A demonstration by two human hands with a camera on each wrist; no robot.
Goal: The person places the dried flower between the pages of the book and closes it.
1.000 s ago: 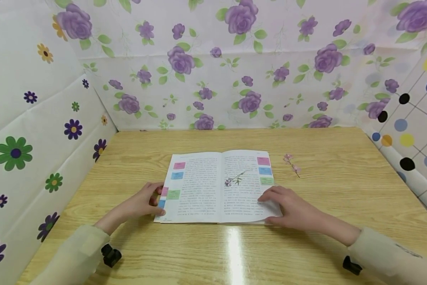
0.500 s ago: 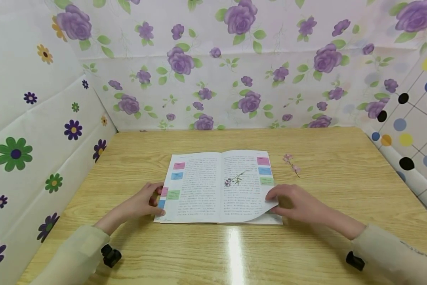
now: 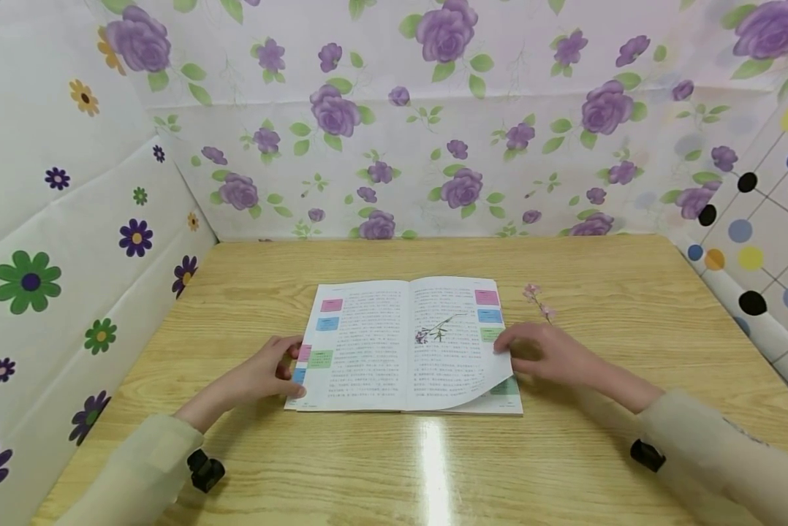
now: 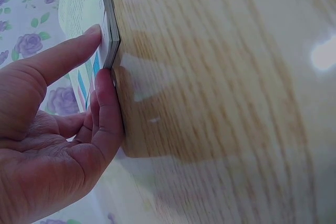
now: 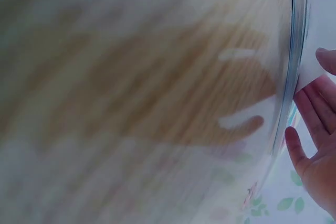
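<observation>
An open book lies on the table in the head view, with pink, blue and green boxes along its page margins. My left hand grips its lower left edge; in the left wrist view the thumb is on the page and the fingers are at the edge below. My right hand pinches the lower right corner of a page, which curls up off the sheet beneath. A thin purple flower sprig rests on that right page. The right wrist view shows the right hand only in part.
A pink flower sprig lies on the wooden table, just right of the book and beyond my right hand. Flower-patterned cloth stands behind the table and along its left, dotted cloth along its right.
My right hand has taken up the lower right page corner and moved it up and away from the near edge, baring the sheet below. My left hand keeps its place.
</observation>
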